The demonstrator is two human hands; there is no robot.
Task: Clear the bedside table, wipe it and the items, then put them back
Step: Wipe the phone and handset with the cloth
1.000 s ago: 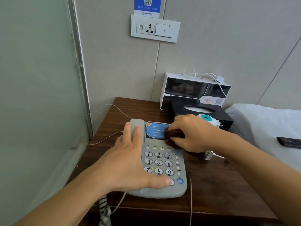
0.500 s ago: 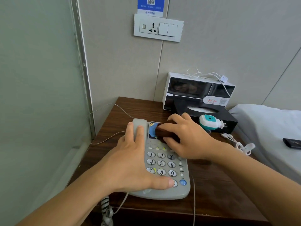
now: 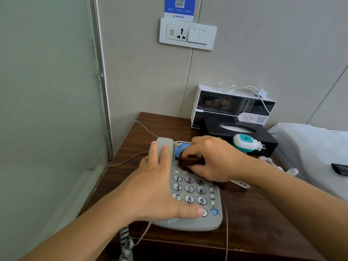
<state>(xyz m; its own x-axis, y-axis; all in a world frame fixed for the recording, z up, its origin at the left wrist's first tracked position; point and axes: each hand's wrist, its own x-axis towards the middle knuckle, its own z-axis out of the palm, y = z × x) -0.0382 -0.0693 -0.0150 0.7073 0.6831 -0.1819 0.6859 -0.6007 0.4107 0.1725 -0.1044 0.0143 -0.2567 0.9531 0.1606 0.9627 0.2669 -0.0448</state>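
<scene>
A grey desk telephone [image 3: 190,223] with number keys sits on the dark wooden bedside table [image 3: 254,223]. My left hand [image 3: 156,191] lies flat over its handset, fingers straight, thumb across the lower keys. My right hand [image 3: 212,159] grips a dark brown cloth [image 3: 190,161] and presses it on the phone just above the keypad, partly covering the blue label. A black tissue box [image 3: 216,127] stands behind the phone, with a white and teal plug-in device [image 3: 244,146] lying against it.
A white and black box [image 3: 233,104] with a white cable on top stands at the wall. A frosted glass panel [image 3: 47,110] borders the table's left. The bed [image 3: 310,147] with a dark remote [image 3: 340,168] lies right. Thin cords trail off the table.
My right hand has slid the cloth from the phone's right side leftwards and down across the blue label toward the keypad. My left hand has stayed on the handset.
</scene>
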